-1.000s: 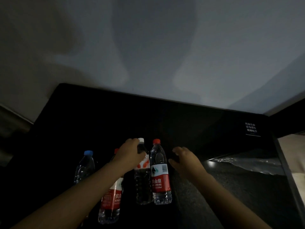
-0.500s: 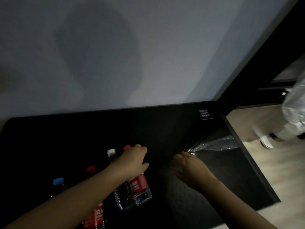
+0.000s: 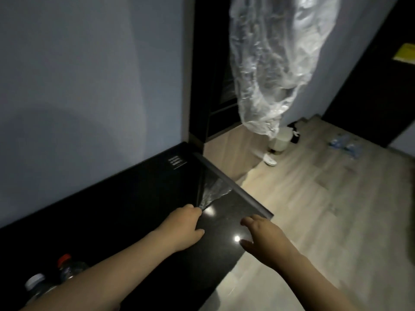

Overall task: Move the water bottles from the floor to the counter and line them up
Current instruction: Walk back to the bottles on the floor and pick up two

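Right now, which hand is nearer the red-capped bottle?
Left. The left hand is over the counter, right of the red-capped bottle; the right hand is farther right, at the counter's edge.

On black counter (image 3: pixel 134 209), upright: red-capped bottle (image 3: pixel 69 267) beside white-capped bottle (image 3: pixel 36 285).

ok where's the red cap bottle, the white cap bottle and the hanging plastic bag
red cap bottle (image 3: pixel 64 260): head view, on its red cap
white cap bottle (image 3: pixel 34 281): head view, on its white cap
hanging plastic bag (image 3: pixel 274 63): head view, on its crinkled middle
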`<state>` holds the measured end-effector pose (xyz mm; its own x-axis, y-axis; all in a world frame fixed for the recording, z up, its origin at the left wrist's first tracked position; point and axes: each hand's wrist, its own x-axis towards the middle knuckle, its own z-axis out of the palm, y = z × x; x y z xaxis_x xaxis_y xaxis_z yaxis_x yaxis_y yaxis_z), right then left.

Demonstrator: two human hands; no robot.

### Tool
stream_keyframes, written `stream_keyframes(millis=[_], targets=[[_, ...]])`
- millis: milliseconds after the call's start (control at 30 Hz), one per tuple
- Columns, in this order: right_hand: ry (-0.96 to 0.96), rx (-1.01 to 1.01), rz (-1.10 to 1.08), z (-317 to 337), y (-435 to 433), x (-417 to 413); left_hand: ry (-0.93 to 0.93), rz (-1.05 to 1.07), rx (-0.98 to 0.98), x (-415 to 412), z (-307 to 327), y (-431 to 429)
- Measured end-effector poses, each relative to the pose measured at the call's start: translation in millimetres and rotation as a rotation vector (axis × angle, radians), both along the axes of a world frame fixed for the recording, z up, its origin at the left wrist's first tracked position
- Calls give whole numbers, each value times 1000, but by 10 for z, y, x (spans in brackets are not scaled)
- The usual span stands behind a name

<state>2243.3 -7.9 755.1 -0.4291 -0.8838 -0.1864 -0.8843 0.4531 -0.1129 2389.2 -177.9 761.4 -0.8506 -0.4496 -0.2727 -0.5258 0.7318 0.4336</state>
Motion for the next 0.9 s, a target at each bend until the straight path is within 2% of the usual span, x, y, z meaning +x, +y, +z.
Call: stream_keyframes(millis=[200,433,567,900], targets=[[2,-41,-242,126,956,-448,66,-187,-41,-818,188,724],[3,-55,-487,220,1738,-790,61,-435,-115,-1680,225,1345],[-7,-47,-602,281,1988,-1019,62,-545,-102,-2167,190,1554],[91,-106,-850,759,2125,-1994,262,-722,-87,-3559,554,1684]])
